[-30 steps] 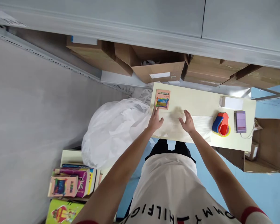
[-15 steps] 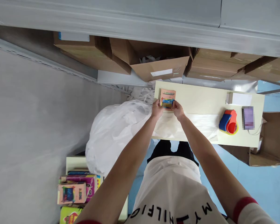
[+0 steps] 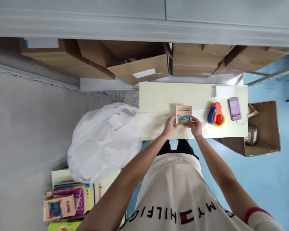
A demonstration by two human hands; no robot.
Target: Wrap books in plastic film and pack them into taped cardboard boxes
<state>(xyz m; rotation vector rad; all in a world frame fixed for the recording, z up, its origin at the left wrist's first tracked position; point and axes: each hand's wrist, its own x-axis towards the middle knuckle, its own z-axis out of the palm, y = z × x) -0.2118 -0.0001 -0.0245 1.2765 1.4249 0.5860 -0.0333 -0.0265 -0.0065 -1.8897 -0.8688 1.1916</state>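
Observation:
Between my two hands is a small pink-orange book [image 3: 184, 110] with a colourful picture on its cover. My left hand [image 3: 170, 126] is closed on its lower left edge. On the opposite edge, my right hand [image 3: 196, 127] pinches the lower right side. The book is over the front half of a cream table [image 3: 175, 94], above a white plastic sheet [image 3: 151, 123] that lies along the tabletop. To the right of my right hand stands a red and blue tape dispenser [image 3: 215, 114] with a yellow roll.
A large white plastic bag [image 3: 103, 141] bulges at the table's left. Stacked books [image 3: 62, 205] sit at lower left. A purple phone [image 3: 235, 108] and a white box [image 3: 223, 91] lie at the right end. Cardboard boxes [image 3: 144, 67] line the shelf behind; an open carton [image 3: 267, 128] stands right.
My hands have brought the book nearer to my body and rightward along the table, over the plastic sheet. The camera view has turned and shifted slightly right.

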